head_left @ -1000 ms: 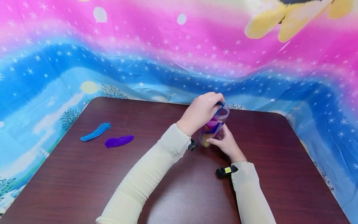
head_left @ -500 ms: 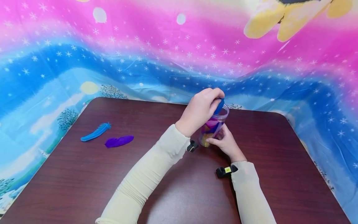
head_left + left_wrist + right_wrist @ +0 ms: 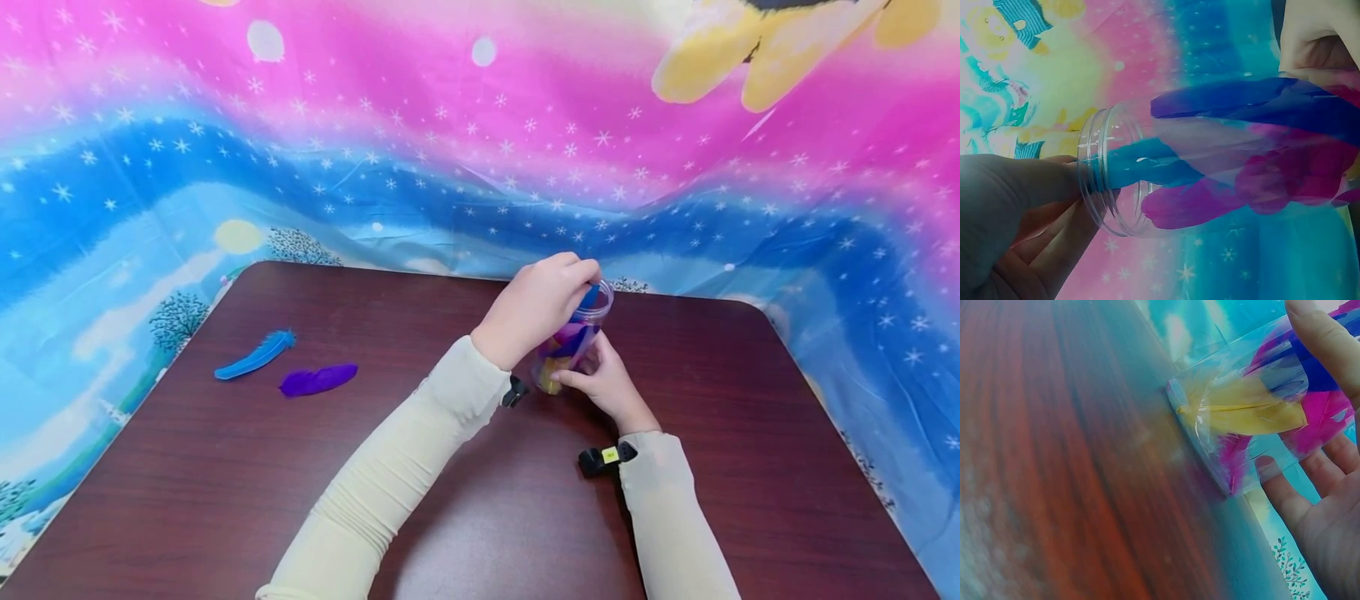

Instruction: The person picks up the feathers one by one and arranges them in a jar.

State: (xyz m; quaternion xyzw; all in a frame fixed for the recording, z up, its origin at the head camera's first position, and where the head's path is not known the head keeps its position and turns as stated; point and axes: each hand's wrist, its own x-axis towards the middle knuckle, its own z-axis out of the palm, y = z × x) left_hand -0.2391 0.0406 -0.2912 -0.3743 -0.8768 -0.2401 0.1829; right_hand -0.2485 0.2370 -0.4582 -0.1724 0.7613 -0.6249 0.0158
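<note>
A clear screw-neck jar (image 3: 592,314) stands tilted near the far side of the table, with yellow, magenta, purple and dark blue feathers inside. My right hand (image 3: 611,390) grips it low, thumb on the near side and fingers behind, as the right wrist view also shows. At the mouth, my left hand (image 3: 534,307) pinches a blue feather (image 3: 1150,162), whose lower part hangs inside the jar among the others. A yellow feather (image 3: 1247,417) lies near the jar's base. To the left, a light blue feather (image 3: 257,356) and a purple feather (image 3: 318,380) rest on the table.
The dark wood table (image 3: 465,500) has rounded far corners. A printed cloth (image 3: 420,108) in pink and blue hangs behind and around it, close to the far edge by the jar. Each wrist wears a small black camera.
My left hand rose a little above the jar, then came down, taking the blue feather deeper through the mouth. My right hand and the jar have stayed in place.
</note>
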